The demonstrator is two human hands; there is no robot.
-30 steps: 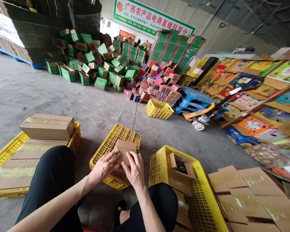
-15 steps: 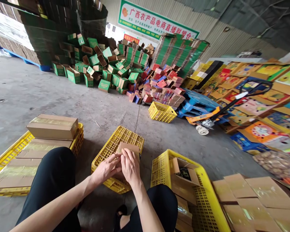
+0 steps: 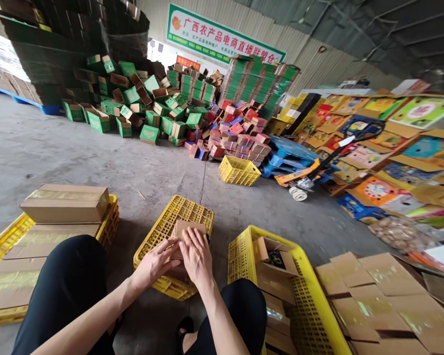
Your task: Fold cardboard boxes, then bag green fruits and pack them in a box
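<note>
A small brown cardboard box (image 3: 188,226) rests on the upturned yellow crate (image 3: 175,209) between my knees. My right hand (image 3: 197,254) lies flat over the top of this box, fingers stretched forward and close together. At the box's left edge is my left hand (image 3: 155,264), its fingers extended against the cardboard and its thumb apart. The fingertips of both hands nearly meet. My hands and forearms hide much of the box's near side. A small dark thing, too little to make out, shows at the box's right edge.
On the left, a yellow crate (image 3: 113,217) holds taped cartons (image 3: 64,203). Another yellow crate (image 3: 305,264) on the right contains an open-flapped carton (image 3: 276,261). Brown cartons (image 3: 381,291) stand farther right. Beyond are a small crate (image 3: 239,171), a pallet jack (image 3: 307,180) and green boxes (image 3: 148,133).
My right hand has flattened further over the box top, its fingers now straighter. My left hand stays at the box's left edge. The whole view has turned slightly to the right.
</note>
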